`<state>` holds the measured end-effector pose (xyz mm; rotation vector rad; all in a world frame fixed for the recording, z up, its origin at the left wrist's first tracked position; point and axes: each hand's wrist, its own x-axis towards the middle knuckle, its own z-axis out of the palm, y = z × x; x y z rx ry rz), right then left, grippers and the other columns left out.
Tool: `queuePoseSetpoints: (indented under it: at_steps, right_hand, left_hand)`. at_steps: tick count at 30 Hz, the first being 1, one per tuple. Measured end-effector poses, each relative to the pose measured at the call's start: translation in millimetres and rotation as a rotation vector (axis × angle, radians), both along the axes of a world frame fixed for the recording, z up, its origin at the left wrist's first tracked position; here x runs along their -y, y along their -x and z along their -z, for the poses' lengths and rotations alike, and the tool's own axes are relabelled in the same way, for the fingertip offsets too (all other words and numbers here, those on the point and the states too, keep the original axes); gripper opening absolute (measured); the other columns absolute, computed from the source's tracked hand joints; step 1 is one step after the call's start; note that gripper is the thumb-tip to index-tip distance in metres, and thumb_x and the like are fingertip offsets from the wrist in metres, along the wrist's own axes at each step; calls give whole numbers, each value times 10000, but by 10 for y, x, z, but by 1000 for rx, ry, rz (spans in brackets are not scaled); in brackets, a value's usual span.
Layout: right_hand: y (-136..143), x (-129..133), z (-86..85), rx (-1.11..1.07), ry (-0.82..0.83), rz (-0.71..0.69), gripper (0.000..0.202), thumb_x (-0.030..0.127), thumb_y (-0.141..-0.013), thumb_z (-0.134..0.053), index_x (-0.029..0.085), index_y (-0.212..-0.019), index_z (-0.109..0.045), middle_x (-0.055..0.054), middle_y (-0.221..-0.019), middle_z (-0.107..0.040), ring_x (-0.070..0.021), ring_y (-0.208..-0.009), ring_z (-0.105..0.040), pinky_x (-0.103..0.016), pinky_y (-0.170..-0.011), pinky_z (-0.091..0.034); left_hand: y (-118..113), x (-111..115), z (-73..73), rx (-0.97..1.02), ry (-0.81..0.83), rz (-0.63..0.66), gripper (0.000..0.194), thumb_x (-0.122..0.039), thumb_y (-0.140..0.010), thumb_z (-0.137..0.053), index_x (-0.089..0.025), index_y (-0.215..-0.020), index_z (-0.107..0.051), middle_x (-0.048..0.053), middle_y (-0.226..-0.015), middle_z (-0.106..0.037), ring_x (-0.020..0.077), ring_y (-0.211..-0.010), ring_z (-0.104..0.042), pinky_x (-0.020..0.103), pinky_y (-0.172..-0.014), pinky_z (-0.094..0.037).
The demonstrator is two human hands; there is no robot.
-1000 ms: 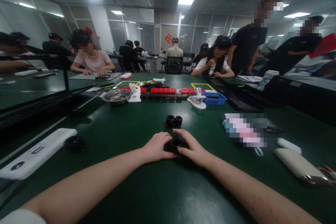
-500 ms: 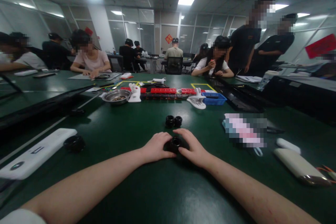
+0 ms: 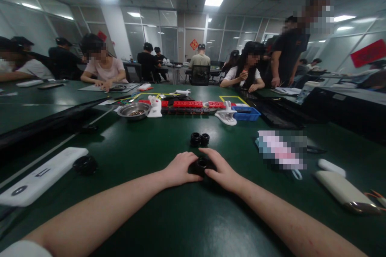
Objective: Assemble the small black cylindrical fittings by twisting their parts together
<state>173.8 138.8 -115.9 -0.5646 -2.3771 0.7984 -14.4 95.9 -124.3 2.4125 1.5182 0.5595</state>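
Observation:
On the green table in front of me stands a black round fitting (image 3: 202,164) with a hole in its top. My left hand (image 3: 180,168) is curled round its left side, the thumb along the near edge. From the right, my right hand (image 3: 223,170) cups the same fitting, its thumb at the near side and its fingers reaching behind. The fingers hide part of the fitting's sides. Just beyond the hands, a pair of similar black fittings, a larger one (image 3: 195,139) and a smaller one (image 3: 205,139), stand side by side.
Left are a black round part (image 3: 85,164) and a long white device (image 3: 45,174). Ahead stand a metal bowl (image 3: 134,111), red blocks (image 3: 187,104), white clamps (image 3: 227,114) and a blue tray (image 3: 246,114). A beige device (image 3: 343,190) lies right. People sit around.
My hands and the fitting stay in place. In the background at the right, the standing people have shifted, and a seated person's hand has lowered slightly.

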Motion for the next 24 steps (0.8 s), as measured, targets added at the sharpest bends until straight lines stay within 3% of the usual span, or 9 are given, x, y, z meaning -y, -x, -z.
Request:
queuePoseSetpoints:
  at_steps: [7, 11, 13, 16, 18, 24]
  right_hand:
    - [27, 27, -4, 11, -70, 150, 395, 315, -732, -584, 162, -1068, -443, -106, -1054, -506, -239, -982, -473, -403, -861, -394]
    - [33, 23, -25, 29, -95, 186, 255, 298, -715, -600, 163, -907, -501, -69, -897, -520, -223, -860, -494, -379, -773, -424]
    - [27, 15, -26, 8, -86, 108, 211, 248, -735, -559, 171, -928, -522, -73, -943, -519, -227, -921, -487, -389, -825, -402]
    - [16, 1, -5, -23, -29, 8, 354, 181, -738, -504, 189, -1092, -476, -90, -1114, -483, -238, -1071, -433, -415, -929, -337]
    - [14, -4, 14, -24, -1, 22, 434, 180, -736, -508, 183, -1160, -418, -103, -1177, -456, -243, -1113, -406, -425, -955, -313]
    - [29, 7, -11, 2, -70, 100, 313, 284, -742, -580, 174, -1019, -483, -83, -997, -515, -227, -947, -477, -391, -839, -402]
  left_hand:
    - [-1, 5, -6, 4, 4, 2, 395, -478, -650, -648, -181, -885, -539, 30, -905, -553, 218, -838, -506, 311, -712, -397]
    - [-6, 1, -2, -7, 8, -4, 406, -469, -643, -658, -175, -894, -536, 29, -903, -552, 214, -833, -505, 314, -720, -396]
    - [-6, -1, 2, -12, 6, -5, 420, -479, -643, -654, -173, -904, -533, 31, -902, -552, 216, -837, -502, 316, -724, -397]
    - [-4, -1, 1, -17, 8, -5, 422, -494, -645, -646, -175, -899, -535, 33, -903, -553, 219, -841, -502, 320, -729, -397]
    - [-2, 2, -6, -15, 15, -4, 409, -486, -643, -650, -179, -889, -538, 31, -905, -554, 219, -841, -505, 321, -732, -396]
    - [-7, 8, -20, -5, 24, -4, 401, -466, -647, -652, -180, -904, -538, 29, -909, -552, 218, -842, -504, 315, -725, -394]
